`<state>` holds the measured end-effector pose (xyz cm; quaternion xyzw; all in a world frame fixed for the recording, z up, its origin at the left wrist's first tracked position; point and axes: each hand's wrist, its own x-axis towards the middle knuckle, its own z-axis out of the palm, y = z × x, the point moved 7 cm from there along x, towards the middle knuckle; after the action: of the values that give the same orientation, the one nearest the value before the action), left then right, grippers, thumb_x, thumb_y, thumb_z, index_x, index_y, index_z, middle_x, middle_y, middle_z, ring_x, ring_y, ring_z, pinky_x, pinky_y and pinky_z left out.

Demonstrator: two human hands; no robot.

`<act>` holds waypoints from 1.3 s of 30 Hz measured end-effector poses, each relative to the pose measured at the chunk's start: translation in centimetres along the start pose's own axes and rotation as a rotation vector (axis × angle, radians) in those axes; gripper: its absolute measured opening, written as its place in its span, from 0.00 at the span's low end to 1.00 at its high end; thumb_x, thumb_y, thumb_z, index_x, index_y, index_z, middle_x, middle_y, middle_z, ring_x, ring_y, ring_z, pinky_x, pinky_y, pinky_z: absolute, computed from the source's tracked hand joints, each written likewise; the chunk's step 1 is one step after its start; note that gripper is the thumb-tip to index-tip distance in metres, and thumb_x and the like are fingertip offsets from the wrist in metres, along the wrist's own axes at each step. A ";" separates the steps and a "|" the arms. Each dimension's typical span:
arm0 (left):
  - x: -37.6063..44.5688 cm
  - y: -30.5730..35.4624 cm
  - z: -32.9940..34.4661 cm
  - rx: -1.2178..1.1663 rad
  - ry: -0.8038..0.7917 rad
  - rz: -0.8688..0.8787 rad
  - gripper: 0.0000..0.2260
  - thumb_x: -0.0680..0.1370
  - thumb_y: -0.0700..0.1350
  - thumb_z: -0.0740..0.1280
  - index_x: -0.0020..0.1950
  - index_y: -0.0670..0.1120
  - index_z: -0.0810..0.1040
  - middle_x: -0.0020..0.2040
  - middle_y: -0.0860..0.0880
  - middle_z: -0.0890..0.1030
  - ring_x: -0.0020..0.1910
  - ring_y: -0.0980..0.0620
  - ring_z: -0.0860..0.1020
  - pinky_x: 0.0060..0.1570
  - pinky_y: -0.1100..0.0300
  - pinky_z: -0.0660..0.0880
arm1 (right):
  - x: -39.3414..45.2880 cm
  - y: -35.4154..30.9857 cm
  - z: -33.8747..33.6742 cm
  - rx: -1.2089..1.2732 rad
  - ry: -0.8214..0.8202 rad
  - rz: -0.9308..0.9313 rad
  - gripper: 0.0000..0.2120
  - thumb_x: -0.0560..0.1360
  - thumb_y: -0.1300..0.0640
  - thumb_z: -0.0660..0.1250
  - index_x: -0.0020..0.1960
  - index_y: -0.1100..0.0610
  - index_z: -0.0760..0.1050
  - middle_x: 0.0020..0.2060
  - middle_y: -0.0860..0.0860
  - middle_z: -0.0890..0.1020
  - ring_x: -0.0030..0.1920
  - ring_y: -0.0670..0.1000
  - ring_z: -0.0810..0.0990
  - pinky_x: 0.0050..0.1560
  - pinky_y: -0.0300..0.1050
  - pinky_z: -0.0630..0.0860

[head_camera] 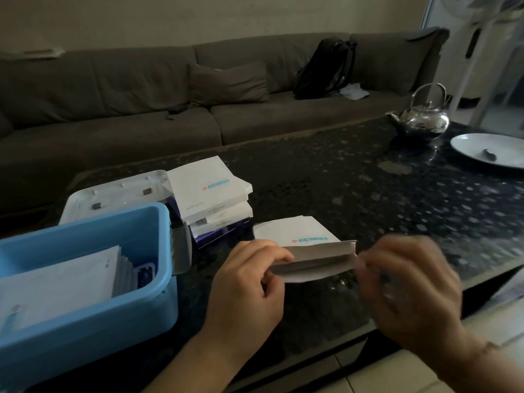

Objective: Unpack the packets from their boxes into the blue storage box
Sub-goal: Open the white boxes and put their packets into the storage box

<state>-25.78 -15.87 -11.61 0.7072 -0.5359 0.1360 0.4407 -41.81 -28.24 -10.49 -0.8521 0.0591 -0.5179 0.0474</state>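
At the far left I see the blue storage box (93, 279) on the dark speckled coffee table (368, 194), with a stack of white packets (56, 282) lying flat in it and a darker packet (146, 275) tucked at their right end. Behind it rests the box's white lid (113, 192), and leaning on that lid's right edge is a pile of white packet boxes (209, 194), a purple-edged one at the bottom. Moving right, my left hand (249, 285) has its fingers curled around the left end of an opened white box (312, 265), thumb on top, holding it just above the table. Behind that box a white packet (295, 232) with a blue label lies flat on the table. My right hand (411, 282) is at the box's right end, where a flap stands open; it is blurred, so I can only say its fingers seem to pinch that end, perhaps the flap. Farther back on the right a steel kettle (422, 117) stands near a white plate (490, 150) with a small dark thing on it, and a grey sofa (141, 95) with a black backpack (326, 69) runs behind the table
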 end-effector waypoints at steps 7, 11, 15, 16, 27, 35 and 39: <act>0.1 0.4 0.0 -0.051 -0.006 0.015 0.18 0.73 0.32 0.64 0.58 0.48 0.82 0.55 0.54 0.81 0.59 0.58 0.77 0.57 0.66 0.76 | -1.1 -3.2 4.0 -0.135 -0.247 -0.125 0.11 0.76 0.59 0.66 0.53 0.59 0.84 0.55 0.54 0.84 0.53 0.55 0.83 0.50 0.52 0.78; 0.3 0.4 -0.2 -0.056 0.005 0.007 0.19 0.73 0.32 0.64 0.59 0.47 0.82 0.55 0.54 0.81 0.59 0.58 0.77 0.58 0.68 0.75 | -1.2 -3.5 4.9 -0.253 -0.244 -0.107 0.13 0.76 0.60 0.64 0.56 0.63 0.83 0.56 0.56 0.83 0.48 0.56 0.83 0.44 0.51 0.76; 0.6 0.5 -0.4 -0.074 0.024 -0.011 0.19 0.72 0.31 0.63 0.57 0.47 0.83 0.53 0.56 0.81 0.56 0.58 0.78 0.55 0.71 0.74 | -1.2 -3.9 6.3 -0.348 -0.334 -0.020 0.18 0.78 0.55 0.61 0.61 0.62 0.80 0.55 0.56 0.83 0.47 0.57 0.82 0.41 0.52 0.75; 0.6 0.5 -0.3 -0.080 0.014 -0.007 0.19 0.72 0.30 0.63 0.56 0.47 0.83 0.53 0.56 0.82 0.55 0.58 0.78 0.54 0.71 0.74 | -1.2 -3.9 6.6 -0.359 -0.359 -0.001 0.19 0.77 0.53 0.60 0.62 0.61 0.79 0.55 0.55 0.83 0.48 0.58 0.81 0.41 0.52 0.75; 0.7 0.4 0.2 -0.197 -0.080 -0.043 0.22 0.72 0.30 0.63 0.59 0.49 0.83 0.55 0.60 0.81 0.59 0.59 0.76 0.58 0.67 0.74 | -1.6 -3.3 6.9 -0.380 -0.406 0.049 0.20 0.76 0.50 0.57 0.61 0.56 0.79 0.55 0.53 0.80 0.53 0.56 0.74 0.51 0.50 0.66; 0.5 0.5 0.7 -0.231 -0.146 -0.062 0.23 0.74 0.29 0.65 0.63 0.51 0.80 0.58 0.65 0.77 0.63 0.61 0.74 0.60 0.69 0.73 | -2.2 -3.2 7.1 -0.368 -0.444 0.124 0.17 0.73 0.52 0.62 0.59 0.53 0.78 0.59 0.50 0.80 0.61 0.57 0.74 0.56 0.50 0.65; 0.1 0.7 1.3 -0.192 -0.172 -0.041 0.22 0.73 0.30 0.65 0.62 0.50 0.81 0.57 0.63 0.79 0.63 0.62 0.73 0.61 0.70 0.72 | -2.5 -3.1 7.0 -0.440 -0.415 0.072 0.15 0.73 0.58 0.58 0.54 0.55 0.79 0.47 0.51 0.84 0.51 0.57 0.81 0.55 0.53 0.67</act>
<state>-26.66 -16.92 -11.95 0.6815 -0.5675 0.0139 0.4617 -36.54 -24.69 -15.44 -0.9269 0.1890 -0.3055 -0.1090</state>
